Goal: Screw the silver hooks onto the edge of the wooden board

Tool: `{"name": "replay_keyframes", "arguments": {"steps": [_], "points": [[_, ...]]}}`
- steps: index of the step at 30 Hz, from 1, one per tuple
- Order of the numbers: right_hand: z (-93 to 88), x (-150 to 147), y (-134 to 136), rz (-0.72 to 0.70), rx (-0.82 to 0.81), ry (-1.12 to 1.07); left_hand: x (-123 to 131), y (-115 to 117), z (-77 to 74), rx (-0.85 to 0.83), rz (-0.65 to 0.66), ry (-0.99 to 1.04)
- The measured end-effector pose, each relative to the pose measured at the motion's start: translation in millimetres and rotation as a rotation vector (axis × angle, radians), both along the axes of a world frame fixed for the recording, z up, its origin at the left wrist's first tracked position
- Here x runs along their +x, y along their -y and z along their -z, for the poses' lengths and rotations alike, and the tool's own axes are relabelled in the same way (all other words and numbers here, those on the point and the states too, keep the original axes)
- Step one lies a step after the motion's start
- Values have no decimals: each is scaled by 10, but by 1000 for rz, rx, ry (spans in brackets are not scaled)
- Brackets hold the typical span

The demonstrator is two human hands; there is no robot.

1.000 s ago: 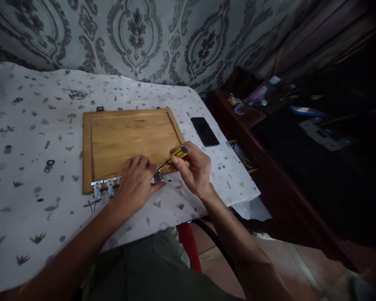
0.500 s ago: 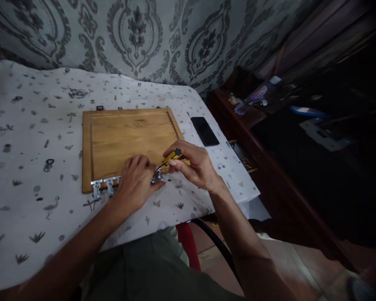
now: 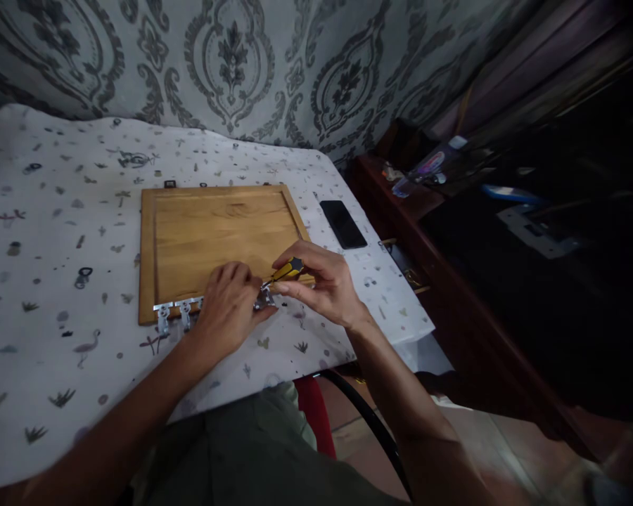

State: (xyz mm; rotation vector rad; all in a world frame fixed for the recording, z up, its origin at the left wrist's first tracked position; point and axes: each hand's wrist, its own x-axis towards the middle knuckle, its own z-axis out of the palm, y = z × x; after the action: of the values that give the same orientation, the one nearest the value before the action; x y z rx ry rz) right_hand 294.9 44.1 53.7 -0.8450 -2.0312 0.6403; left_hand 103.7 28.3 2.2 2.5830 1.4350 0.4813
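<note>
At frame centre, the right hand (image 3: pixel 321 281) pinches a yellow-and-black screwdriver (image 3: pixel 287 270), tip at a metal hinge (image 3: pixel 265 299) on the lower edge of the wooden panel (image 3: pixel 221 232). The left hand (image 3: pixel 229 306) holds that hinge between thumb and fingers. A dark phone (image 3: pixel 342 224) lies right of centre.

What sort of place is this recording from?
Likely a room in a home: there is a tablecloth with a flamingo print, a grey patterned curtain or wallpaper beyond it, and a tiled floor below.
</note>
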Motion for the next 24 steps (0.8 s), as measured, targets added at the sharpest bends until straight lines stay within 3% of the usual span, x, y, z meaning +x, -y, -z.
{"name": "replay_keyframes", "arguments": {"steps": [4, 19, 21, 24], "points": [[27, -19, 31, 61, -40, -17, 2, 3, 2, -6, -2, 9], [-72, 23, 25, -18, -100, 64, -2, 12, -17, 6, 7, -10], [-70, 3, 53, 27, -125, 14, 0, 10, -31, -4, 6, -11], [-90, -28, 125, 234, -114, -196, 1, 9, -46, -16, 10, -11]]}}
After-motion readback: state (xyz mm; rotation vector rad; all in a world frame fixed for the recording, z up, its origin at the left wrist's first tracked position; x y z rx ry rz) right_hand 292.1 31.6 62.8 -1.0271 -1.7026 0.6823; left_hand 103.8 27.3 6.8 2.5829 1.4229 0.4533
